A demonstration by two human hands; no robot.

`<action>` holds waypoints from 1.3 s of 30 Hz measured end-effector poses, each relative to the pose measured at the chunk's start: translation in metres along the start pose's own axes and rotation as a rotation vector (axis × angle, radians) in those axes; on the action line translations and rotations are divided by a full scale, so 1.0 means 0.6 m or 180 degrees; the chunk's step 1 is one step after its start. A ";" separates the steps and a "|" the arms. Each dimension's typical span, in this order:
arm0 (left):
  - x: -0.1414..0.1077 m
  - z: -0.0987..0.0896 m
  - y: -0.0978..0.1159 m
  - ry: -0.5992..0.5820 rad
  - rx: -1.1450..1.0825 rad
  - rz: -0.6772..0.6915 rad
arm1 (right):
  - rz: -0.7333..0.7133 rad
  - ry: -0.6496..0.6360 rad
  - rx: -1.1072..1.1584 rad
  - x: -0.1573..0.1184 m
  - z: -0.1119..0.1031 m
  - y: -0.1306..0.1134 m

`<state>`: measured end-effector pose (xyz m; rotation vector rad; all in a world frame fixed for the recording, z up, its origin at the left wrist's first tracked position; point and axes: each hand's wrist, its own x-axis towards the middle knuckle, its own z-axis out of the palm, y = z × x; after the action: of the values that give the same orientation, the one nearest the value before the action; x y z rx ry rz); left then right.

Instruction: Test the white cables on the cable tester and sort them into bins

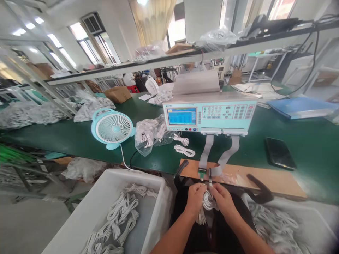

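Cable (208,201), white and smooth-skinned, sits in a rounded coil at the lower centre of the frame, between your two hands. Your left hand (196,198) has its fingers bent nearly closed on the coil's left side, with straight, pale strands (201,217) hanging below them; your right hand (224,200) closes its fingers on the coil's right side. Your fingertips are near two small connectors (202,174), one showing green board; whether a plug is seated in either is too small to tell.

Flat grey ribbons (205,153) bend up from those connectors to the boxy, pale-blue and metal tester (225,113) at the centre. Beneath the ribbons, a plain wooden board (243,176) lies along the edge of the smooth green tabletop (159,160). Left of the ribbons, you have two looped white cables (184,151) beside a crinkled, clear plastic bag (148,135), then a round, ribbed blue fan (113,129). A glossy black phone (280,153) lies at the right. At the lower left, your smooth-walled white bin (87,201) holds tangled coils (119,213).
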<state>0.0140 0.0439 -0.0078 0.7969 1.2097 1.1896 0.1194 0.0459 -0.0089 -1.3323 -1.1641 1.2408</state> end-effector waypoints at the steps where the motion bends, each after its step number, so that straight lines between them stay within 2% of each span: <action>1: -0.009 0.002 -0.002 -0.0097 0.0009 -0.0017 | 0.0013 -0.0023 -0.0017 -0.008 -0.003 0.001; 3: -0.027 0.005 -0.007 -0.0312 -0.0054 -0.0162 | 0.0119 -0.0113 -0.0053 -0.027 -0.027 0.008; 5: -0.042 0.005 -0.012 -0.0533 -0.0334 -0.0528 | 0.0215 -0.0280 -0.0415 -0.050 -0.084 0.021; 8: -0.055 0.001 -0.020 -0.0559 -0.1088 -0.1025 | 0.0274 -0.0613 -0.1847 -0.082 -0.210 0.053; 9: -0.056 0.000 -0.022 -0.0492 -0.1318 -0.1093 | 0.0317 -0.0556 -0.2509 -0.092 -0.249 0.062; 11: -0.058 0.000 -0.027 -0.0373 -0.1638 -0.1163 | 0.0275 -0.0294 -0.3473 -0.109 -0.297 0.072; 12: -0.059 0.002 -0.030 -0.0378 -0.1733 -0.1195 | 0.0168 -0.0227 -0.3620 -0.115 -0.301 0.071; 14: -0.062 0.011 -0.034 -0.0458 -0.1856 -0.1160 | -0.0118 -0.0444 -0.3214 -0.124 -0.268 0.056; 15: -0.064 0.017 -0.035 -0.0514 -0.1890 -0.1084 | -0.0226 -0.0761 -0.2781 -0.125 -0.237 0.044; 17: -0.071 0.027 -0.035 -0.0591 -0.1862 -0.0856 | -0.0421 -0.1012 -0.2089 -0.122 -0.168 0.020; 19: -0.080 0.033 -0.034 -0.0552 -0.1688 -0.0585 | -0.0438 -0.1089 -0.1591 -0.115 -0.112 0.001; 21: -0.089 0.033 -0.031 -0.0430 -0.1498 -0.0372 | -0.0392 -0.1162 -0.1234 -0.108 -0.082 -0.008; 24: -0.098 0.028 -0.028 -0.0278 -0.1390 -0.0177 | -0.0228 -0.1380 -0.0807 -0.101 -0.073 -0.004; 28: -0.101 0.022 -0.024 -0.0317 -0.1487 0.0014 | 0.0293 -0.1892 -0.0081 -0.100 -0.071 0.005; 30: -0.099 0.019 -0.023 -0.0310 -0.1379 0.0011 | 0.0369 -0.1992 0.0064 -0.103 -0.067 0.007; 32: -0.097 0.016 -0.023 -0.0221 -0.1045 -0.0085 | 0.0174 -0.1797 -0.0134 -0.105 -0.064 0.009; 35: -0.095 0.011 -0.022 -0.0122 -0.0326 -0.0259 | -0.0214 -0.1255 -0.0642 -0.100 -0.067 0.013; 39: -0.084 -0.002 -0.011 -0.0561 0.0172 -0.0459 | -0.0548 -0.0832 -0.1062 -0.076 -0.075 0.020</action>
<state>0.0176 -0.0064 -0.0006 0.8226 1.1375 0.9527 0.1635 -0.0019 -0.0139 -1.2986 -1.6939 1.1525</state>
